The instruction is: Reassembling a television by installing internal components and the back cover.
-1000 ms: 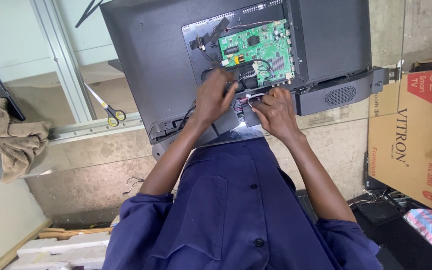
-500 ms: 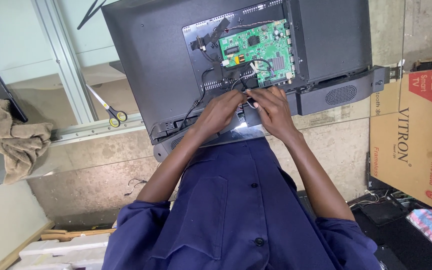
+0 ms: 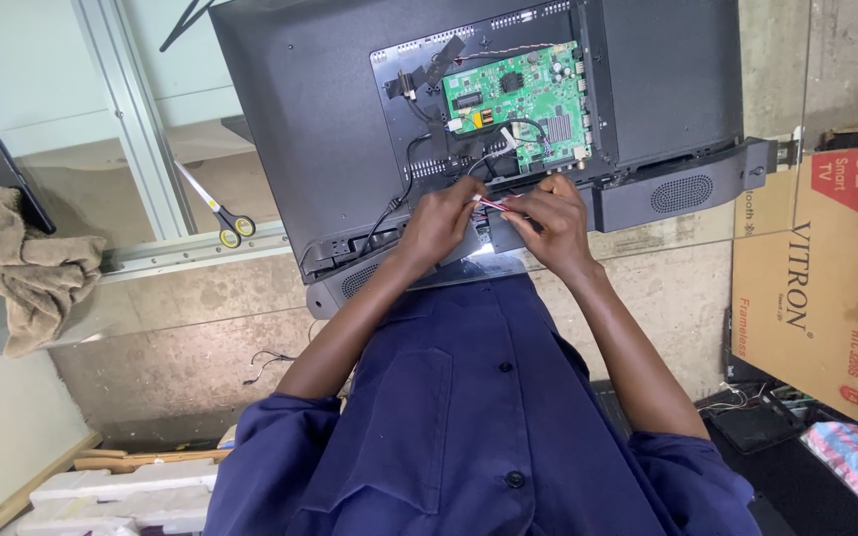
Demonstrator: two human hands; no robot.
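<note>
— What changed over the last second?
— The left hand (image 3: 446,220) came down off the wires below the green circuit board (image 3: 518,104) and met the right hand (image 3: 553,220).
— And the right hand?
— It lifted slightly; both pinched a thin red-and-white wire (image 3: 494,202) between their fingertips.

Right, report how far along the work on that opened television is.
Done: the black flat television's back panel is open, the green circuit board exposed. In hand: left hand and right hand pinch thin red-and-white wires below the board. Left: the wires look unplugged, the back uncovered.
</note>
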